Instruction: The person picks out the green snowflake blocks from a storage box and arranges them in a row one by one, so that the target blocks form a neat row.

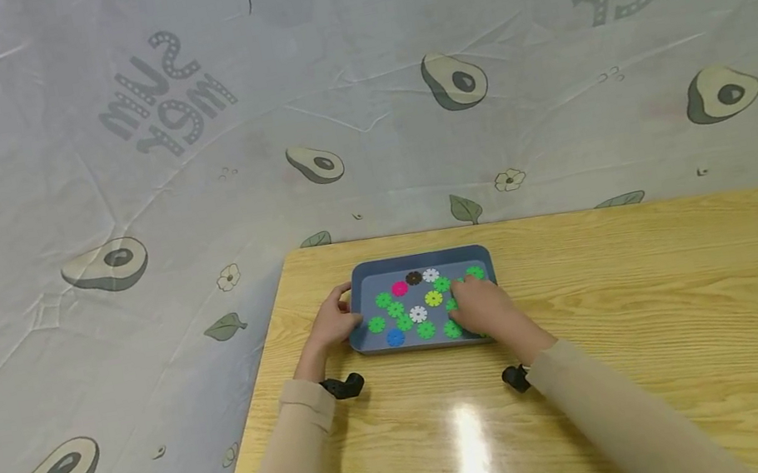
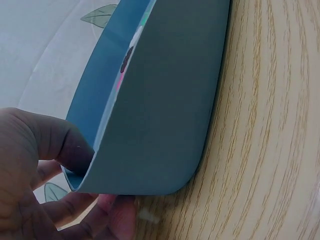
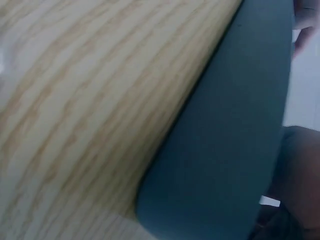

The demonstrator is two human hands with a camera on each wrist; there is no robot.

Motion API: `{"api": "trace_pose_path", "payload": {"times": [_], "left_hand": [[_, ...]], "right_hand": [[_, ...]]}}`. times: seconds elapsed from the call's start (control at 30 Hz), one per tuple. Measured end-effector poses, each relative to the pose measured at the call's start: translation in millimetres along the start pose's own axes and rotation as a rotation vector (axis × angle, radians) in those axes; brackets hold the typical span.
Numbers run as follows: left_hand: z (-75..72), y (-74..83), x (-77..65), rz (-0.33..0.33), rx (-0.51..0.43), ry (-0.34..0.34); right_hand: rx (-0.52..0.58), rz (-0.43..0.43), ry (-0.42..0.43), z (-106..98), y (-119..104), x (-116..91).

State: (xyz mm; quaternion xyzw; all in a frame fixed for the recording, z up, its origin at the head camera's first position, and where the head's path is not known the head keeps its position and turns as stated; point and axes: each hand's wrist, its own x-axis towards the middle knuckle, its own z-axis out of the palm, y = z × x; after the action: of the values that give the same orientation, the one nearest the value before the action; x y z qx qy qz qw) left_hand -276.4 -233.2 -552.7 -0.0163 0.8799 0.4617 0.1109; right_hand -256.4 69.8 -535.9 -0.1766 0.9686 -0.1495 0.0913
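Observation:
A blue-grey rectangular tray [image 1: 421,261] lies on the table with notched plastic snowflake discs inside, mostly green like this green disc [image 1: 426,330]. At its left end my left hand [image 1: 333,322] grips the wall; the left wrist view shows the thumb [image 2: 75,150] over the rim on the inside and the fingers [image 2: 75,210] outside. Over the tray's right part, my right hand [image 1: 484,307] reaches down among the discs, beside a green disc [image 1: 452,329]. Its fingertips are largely hidden, and I cannot tell whether they pinch a disc.
Other discs in the tray include a blue disc [image 1: 395,338], a pink disc [image 1: 399,289], a yellow disc [image 1: 433,298] and a brown disc [image 1: 414,277]. The wooden table [image 1: 665,304] extends to the right. An avocado-print cloth [image 1: 371,103] hangs behind it.

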Motion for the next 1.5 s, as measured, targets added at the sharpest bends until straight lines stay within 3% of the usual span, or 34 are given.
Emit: {"api": "trace_pose_path", "payload": {"times": [0.17,0.33,0.7,1.0,1.5], "left_hand": [[1.2,4.3,-3.8,0.013,-0.002,-0.012],[1.0,7.0,-7.3,0.015,-0.002,-0.022],[2.6,0.6,-15.4,0.006,0.005,-0.011],[4.7,-1.9,-32.6,0.021,0.054,0.001],[12.6,-1.0,-65.9,0.045,0.110,0.015]], "right_hand": [[0.032,0.007,-0.024,1,3,-4],[0.164,0.005,-0.025,-2,6,-10],[0.432,0.015,0.140,-27,36,-29],[0.469,0.065,0.243,-45,68,-45],[0.486,0.128,0.239,-38,108,-63]]}}
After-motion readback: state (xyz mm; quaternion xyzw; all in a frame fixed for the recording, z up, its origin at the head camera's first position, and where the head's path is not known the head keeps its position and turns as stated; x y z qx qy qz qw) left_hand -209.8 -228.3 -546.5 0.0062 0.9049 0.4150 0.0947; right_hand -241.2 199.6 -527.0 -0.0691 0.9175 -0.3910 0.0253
